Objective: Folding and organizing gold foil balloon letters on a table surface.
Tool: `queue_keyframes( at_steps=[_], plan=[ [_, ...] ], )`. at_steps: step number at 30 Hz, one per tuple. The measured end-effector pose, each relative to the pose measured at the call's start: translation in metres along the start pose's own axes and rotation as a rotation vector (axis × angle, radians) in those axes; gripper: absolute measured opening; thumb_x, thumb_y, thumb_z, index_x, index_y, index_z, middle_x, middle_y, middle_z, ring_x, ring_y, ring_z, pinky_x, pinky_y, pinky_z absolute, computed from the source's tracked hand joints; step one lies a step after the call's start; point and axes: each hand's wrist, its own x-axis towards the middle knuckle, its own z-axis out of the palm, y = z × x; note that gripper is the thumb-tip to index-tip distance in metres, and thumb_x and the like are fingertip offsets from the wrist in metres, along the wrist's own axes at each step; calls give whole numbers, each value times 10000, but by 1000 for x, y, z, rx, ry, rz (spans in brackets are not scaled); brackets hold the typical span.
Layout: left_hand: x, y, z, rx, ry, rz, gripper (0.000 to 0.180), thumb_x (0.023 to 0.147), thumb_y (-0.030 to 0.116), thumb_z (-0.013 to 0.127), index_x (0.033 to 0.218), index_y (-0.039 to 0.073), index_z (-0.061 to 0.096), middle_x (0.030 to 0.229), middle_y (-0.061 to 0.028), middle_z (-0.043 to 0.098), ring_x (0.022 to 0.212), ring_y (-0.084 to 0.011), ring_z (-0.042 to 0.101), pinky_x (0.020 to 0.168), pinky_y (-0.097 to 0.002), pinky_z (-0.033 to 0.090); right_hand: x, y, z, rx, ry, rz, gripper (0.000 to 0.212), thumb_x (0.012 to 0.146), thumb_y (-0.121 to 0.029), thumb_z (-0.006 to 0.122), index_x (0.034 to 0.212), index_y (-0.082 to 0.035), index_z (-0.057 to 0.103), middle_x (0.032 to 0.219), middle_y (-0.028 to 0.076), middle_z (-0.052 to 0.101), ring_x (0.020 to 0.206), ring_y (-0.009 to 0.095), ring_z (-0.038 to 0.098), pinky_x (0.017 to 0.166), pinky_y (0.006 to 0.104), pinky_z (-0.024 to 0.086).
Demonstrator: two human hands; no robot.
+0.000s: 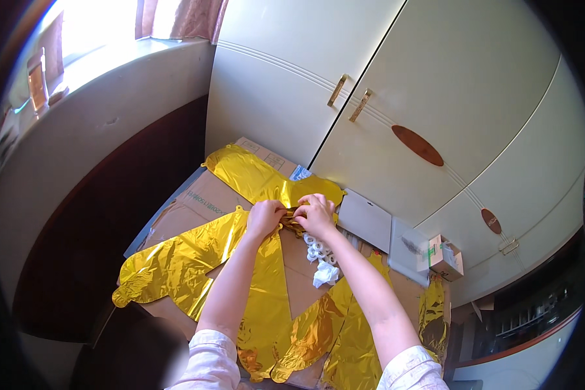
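Over the middle of a cardboard-covered surface, my two hands meet at a bunched piece of gold foil balloon. My left hand is closed on its left side, fingertips pinched. My right hand pinches it from the right, fingers bent. How the foil folds between the fingers is partly hidden. Flat, uninflated gold foil balloons lie all around: a long one beyond my hands, a branching one to the left, and another nearer my right forearm. Small white rolls sit just below my right hand.
Crumpled white tissue lies by the rolls. A grey flat panel and a small open carton stand to the right. Bare cardboard shows at left. A cream cabinet rises behind, and a dark panel borders the left.
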Motion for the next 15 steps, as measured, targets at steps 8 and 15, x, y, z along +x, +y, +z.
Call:
queue_keyframes(
  at_steps=[8,15],
  plan=[
    [0,7,-1,-17,16,-34,178,754,226,620,822,79,696,747,-134,664,715,-308,641,679,-391,504,8,-8,1,106,17,185,97,686,-281,737,713,-198,695,1045,-50,589,1114,191,453,935,447,279],
    [0,8,-5,-57,-44,-35,257,700,272,662,840,59,697,759,-135,668,726,-298,647,684,-376,513,5,-4,4,14,65,70,89,735,-275,707,735,-188,690,1041,-48,591,1115,186,455,935,465,282]
  ],
)
